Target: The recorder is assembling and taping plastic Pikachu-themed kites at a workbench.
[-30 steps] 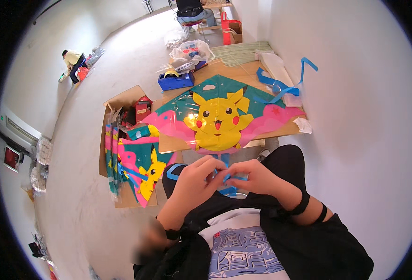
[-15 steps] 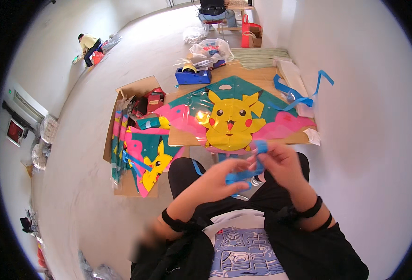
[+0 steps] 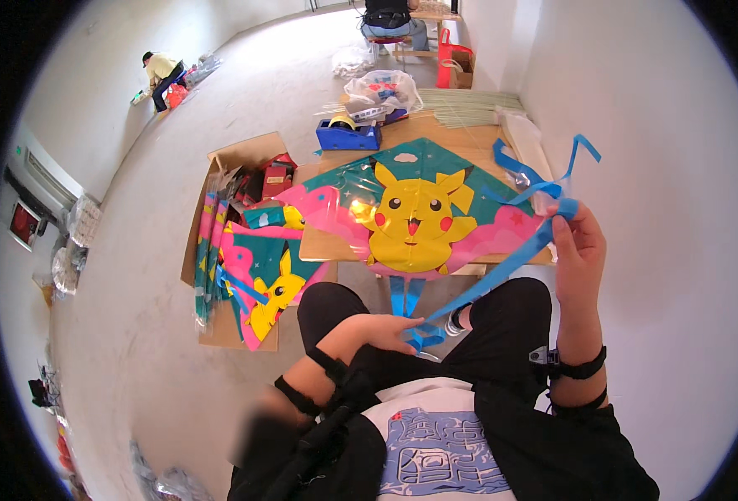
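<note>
A blue ribbon [image 3: 500, 273] stretches slantwise between my hands, over my lap. My right hand [image 3: 582, 250] pinches its upper end at the right edge of the table, thumb against fingers. Low over my knees, my left hand [image 3: 388, 333] is closed round the lower part, where loose loops hang. In front of me a kite [image 3: 415, 224] with a yellow cartoon figure on green and pink lies flat on the table. Two blue tails hang below its near edge. Another blue ribbon [image 3: 526, 173] lies curled at its right side.
A blue tape dispenser [image 3: 348, 136] and a clear plastic bag [image 3: 383, 90] stand at the table's back, beside thin sticks [image 3: 469, 107]. To the left is a cardboard box [image 3: 243, 149] with packed kites. A wall runs along the right. Two people sit farther off.
My right hand has moved up and right, drawing the blue ribbon out into a long straight strip. My left hand has stayed low over my lap.
</note>
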A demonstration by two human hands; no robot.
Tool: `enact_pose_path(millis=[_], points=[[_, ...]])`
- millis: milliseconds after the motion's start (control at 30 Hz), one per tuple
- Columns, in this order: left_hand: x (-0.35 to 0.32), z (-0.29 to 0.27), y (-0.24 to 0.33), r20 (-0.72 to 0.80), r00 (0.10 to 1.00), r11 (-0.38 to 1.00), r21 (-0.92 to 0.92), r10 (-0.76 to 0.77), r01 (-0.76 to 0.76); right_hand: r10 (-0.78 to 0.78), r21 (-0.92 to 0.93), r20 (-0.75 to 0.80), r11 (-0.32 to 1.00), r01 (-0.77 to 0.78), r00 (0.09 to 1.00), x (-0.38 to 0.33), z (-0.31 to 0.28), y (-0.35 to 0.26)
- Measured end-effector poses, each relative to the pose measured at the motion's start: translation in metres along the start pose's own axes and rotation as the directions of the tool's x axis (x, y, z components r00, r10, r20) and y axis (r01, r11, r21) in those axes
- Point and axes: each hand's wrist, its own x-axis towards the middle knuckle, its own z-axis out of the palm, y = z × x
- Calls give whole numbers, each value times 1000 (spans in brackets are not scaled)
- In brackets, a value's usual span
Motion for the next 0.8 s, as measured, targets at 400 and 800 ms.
enact_pose_path(millis=[400,800], points=[[-34,-80,86,-480,877,959,244,-10,145,130,-123,202,987,-106,971,-24,18,8],[-51,-69,116,-869,471,792,-177,153,-585,199,-158,512,978,-135,836,-46,74,26]])
